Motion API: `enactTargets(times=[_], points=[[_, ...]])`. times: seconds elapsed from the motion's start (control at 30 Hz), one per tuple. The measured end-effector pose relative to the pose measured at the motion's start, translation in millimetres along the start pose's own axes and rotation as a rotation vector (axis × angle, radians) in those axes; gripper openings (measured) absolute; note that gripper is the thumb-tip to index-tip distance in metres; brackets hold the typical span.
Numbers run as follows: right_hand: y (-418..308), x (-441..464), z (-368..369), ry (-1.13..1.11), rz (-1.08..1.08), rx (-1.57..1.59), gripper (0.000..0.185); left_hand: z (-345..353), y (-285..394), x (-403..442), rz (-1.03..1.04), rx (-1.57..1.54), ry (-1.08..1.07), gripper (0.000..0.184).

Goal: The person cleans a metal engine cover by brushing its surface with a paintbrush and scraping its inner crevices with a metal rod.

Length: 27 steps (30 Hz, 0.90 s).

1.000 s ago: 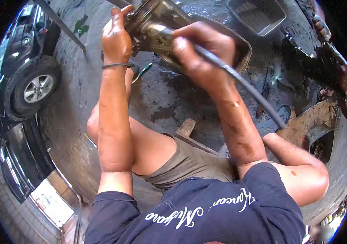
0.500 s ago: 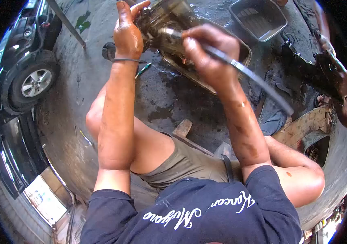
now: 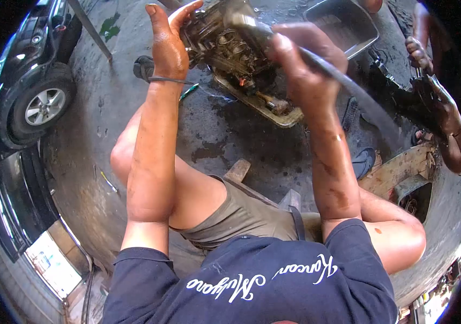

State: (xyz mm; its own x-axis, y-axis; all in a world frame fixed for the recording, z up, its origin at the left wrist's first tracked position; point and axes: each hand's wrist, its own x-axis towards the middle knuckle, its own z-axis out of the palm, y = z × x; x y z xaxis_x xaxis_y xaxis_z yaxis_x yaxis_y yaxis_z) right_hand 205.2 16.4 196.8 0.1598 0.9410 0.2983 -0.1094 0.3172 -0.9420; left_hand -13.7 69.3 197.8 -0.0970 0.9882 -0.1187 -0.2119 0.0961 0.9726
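My left hand (image 3: 169, 48) is at the top, thumb raised and index finger stretched out apart from it; its other fingers are hidden. It is against the left edge of a dark, oily engine part (image 3: 233, 47), which shows round bores and fittings. In my closed right hand (image 3: 314, 65) is a long grey tool with a shiny metal end (image 3: 241, 20), blurred by motion. That end lies over the engine part's upper side, while the tool's long shaft (image 3: 357, 89) slants down to the right. A shallow metal tray (image 3: 284, 120) beneath the part holds a brush-like object (image 3: 274, 102).
A grey bin (image 3: 368, 46) stands at the upper right. Another person's hands (image 3: 422, 56) are at the far right, near dark metal parts. A wooden frame (image 3: 397, 170) lies beside my right knee. A green pen-like object (image 3: 189, 92) is on the stained floor; a parked car (image 3: 31, 102) stands left.
My right hand has moved right and slightly up with the long tool, uncovering more of the engine part and tray. My left hand stays nearly in place. The other person's hands have shifted.
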Motion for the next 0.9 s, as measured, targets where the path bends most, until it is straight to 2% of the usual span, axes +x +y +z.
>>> enactTargets(times=[0.07,0.13,0.2,0.27,0.33,0.4,0.47,0.5,0.53,0.6,0.63,0.67,0.7,0.77,0.8,0.87,0.9], points=[[8,2,17,-0.021,-0.101,-0.024,0.011,7,1,-6,0.009,0.066,0.031,0.096],[7,-4,27,-0.27,-0.235,-0.119,0.012,9,-3,-5,0.033,0.096,0.038,0.097],[7,-5,27,-0.284,-0.278,-0.137,0.012,7,-2,-5,0.048,0.124,0.047,0.098],[2,0,23,-0.089,-0.005,-0.012,0.013,3,-3,-3,-0.018,0.117,-0.021,0.1],[3,-10,25,-0.285,-0.073,-0.098,0.011,6,-4,-3,-0.02,0.055,-0.031,0.101],[6,-10,18,-0.338,0.039,-0.048,0.01,6,-5,-1,-0.001,0.045,-0.029,0.1],[6,-8,19,-0.132,0.015,-0.01,0.011,4,-6,-4,0.043,0.111,-0.012,0.1],[9,-13,17,-0.272,-0.058,-0.092,0.011,3,-6,-4,0.027,0.106,-0.003,0.1],[11,-18,16,-0.366,-0.313,-0.124,0.011,5,-5,0,0.021,0.099,-0.007,0.1],[-2,-28,4,-0.363,-0.08,-0.149,0.012,4,-3,1,0.06,0.107,-0.005,0.099],[-2,-22,14,-0.171,-0.088,-0.033,0.01,4,-3,1,0.054,0.106,-0.02,0.099],[-8,-17,13,-0.115,-0.031,-0.074,0.011,3,-5,-4,0.03,0.109,-0.031,0.099],[-2,-17,19,-0.183,-0.076,-0.074,0.012,7,-1,-8,-0.063,0.01,-0.057,0.099],[12,-13,21,-0.323,-0.272,-0.141,0.012,3,-4,-5,-0.025,0.021,-0.041,0.098],[3,-14,14,-0.378,-0.212,-0.154,0.011,2,-4,-2,0.022,0.026,-0.016,0.098],[5,-14,14,-0.326,-0.179,-0.127,0.011,-2,-7,3,0.037,0.005,-0.036,0.097],[12,-6,17,-0.278,-0.218,-0.119,0.011,1,-11,6,0.06,-0.031,-0.045,0.09]])
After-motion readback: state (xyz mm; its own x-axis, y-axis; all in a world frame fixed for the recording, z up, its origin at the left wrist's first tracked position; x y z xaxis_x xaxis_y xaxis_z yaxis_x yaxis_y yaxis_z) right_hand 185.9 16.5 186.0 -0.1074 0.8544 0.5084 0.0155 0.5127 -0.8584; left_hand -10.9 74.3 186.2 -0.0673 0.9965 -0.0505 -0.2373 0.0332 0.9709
